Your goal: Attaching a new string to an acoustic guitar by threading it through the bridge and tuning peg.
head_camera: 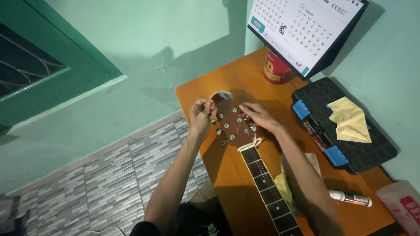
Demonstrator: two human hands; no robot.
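A guitar's brown headstock (232, 123) with several silver tuning posts lies on an orange table (227, 175), its dark fretted neck (267, 183) running toward me. My left hand (201, 117) pinches a tuning peg on the headstock's left edge. My right hand (259, 116) rests its fingers on the pegs along the right side. Whether a string is held I cannot tell.
A black toolbox (350, 153) with blue latches carries a yellow cloth (350, 122) at the right. A red can (274, 70) and a desk calendar (302, 30) stand at the back. A small white tube (351, 198) and another cloth (283, 183) lie near the neck.
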